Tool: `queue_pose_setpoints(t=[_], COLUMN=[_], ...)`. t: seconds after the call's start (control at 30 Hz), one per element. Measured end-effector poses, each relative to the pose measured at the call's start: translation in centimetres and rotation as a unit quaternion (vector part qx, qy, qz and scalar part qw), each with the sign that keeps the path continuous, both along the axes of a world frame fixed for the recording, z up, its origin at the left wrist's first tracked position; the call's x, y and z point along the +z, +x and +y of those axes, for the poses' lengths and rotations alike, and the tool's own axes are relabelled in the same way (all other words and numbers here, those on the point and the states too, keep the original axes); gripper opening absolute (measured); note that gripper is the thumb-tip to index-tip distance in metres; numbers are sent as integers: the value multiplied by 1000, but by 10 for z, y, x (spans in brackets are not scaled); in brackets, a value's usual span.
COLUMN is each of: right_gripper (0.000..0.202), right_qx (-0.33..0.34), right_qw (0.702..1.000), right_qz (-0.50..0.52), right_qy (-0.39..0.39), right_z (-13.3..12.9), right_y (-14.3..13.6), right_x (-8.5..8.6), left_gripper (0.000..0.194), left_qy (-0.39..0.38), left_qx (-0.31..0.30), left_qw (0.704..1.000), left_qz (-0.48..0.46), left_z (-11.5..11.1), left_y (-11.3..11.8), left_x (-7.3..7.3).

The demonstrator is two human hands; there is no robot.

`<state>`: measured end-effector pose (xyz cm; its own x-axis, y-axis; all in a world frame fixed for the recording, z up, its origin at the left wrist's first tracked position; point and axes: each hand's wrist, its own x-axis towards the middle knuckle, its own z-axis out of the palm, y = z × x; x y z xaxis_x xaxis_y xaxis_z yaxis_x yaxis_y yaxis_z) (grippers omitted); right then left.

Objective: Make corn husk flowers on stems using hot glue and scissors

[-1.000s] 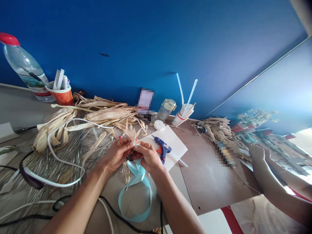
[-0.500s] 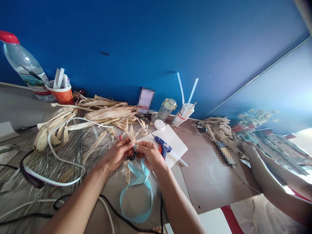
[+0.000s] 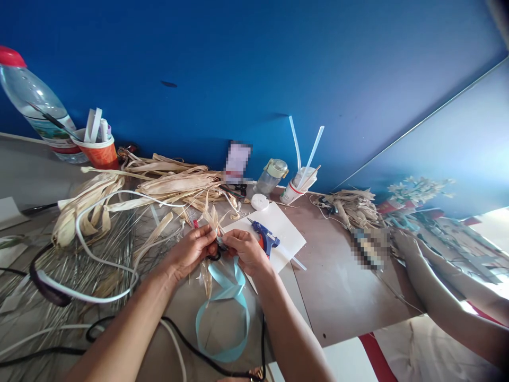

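Observation:
Near the middle of the table, my left hand [image 3: 194, 248] pinches the base of a small piece of dried husk [image 3: 212, 217], its tips pointing up. My right hand [image 3: 245, 248] is closed at the same spot, gripping the end of a light blue ribbon [image 3: 222, 291]. The ribbon hangs from between the fingers and loops on the table below. Fingertips of both hands nearly touch and hide the join. A blue glue gun [image 3: 265, 237] lies on a white sheet [image 3: 288, 233] just right of my right hand.
Dried husks [image 3: 175, 183], thin wires [image 3: 119, 239] and a white cable [image 3: 95, 298] spread over the left. Behind stand a bottle [image 3: 43, 106], an orange cup [image 3: 99, 154], a clear jar [image 3: 270, 178] and a cup of glue sticks [image 3: 294, 191]. Another person's arms [image 3: 433, 276] reach in at right.
My right fingers have shifted slightly at the husk's base, with the ribbon still in them. The whole view has moved a little.

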<state>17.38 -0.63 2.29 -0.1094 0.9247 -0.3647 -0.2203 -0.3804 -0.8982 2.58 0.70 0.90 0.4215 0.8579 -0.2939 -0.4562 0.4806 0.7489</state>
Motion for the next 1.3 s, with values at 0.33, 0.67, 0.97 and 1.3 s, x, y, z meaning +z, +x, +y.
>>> queue_pose_setpoints(t=[0.33,0.67,0.97,1.3], right_gripper=[26,26,28,22], right_qx=[18,26,18,6], right_qw=[999,999,999,967], right_qz=[26,19,-48,-241], right_qy=[-12,-8,8,79], right_z=[2,3,0,-9], right_y=[2,6,3,-4], right_x=[-6,-10,2,5], left_gripper=[27,37,30,19], left_qy=[21,23,48,17], left_qx=[-11,-6,-14,18], left_qw=[1000,999,996,999], left_qz=[15,37,68,21], left_z=[1,2,0,3], left_y=[-2,-3,0,1], left_x=[-4,-4,-5,-11])
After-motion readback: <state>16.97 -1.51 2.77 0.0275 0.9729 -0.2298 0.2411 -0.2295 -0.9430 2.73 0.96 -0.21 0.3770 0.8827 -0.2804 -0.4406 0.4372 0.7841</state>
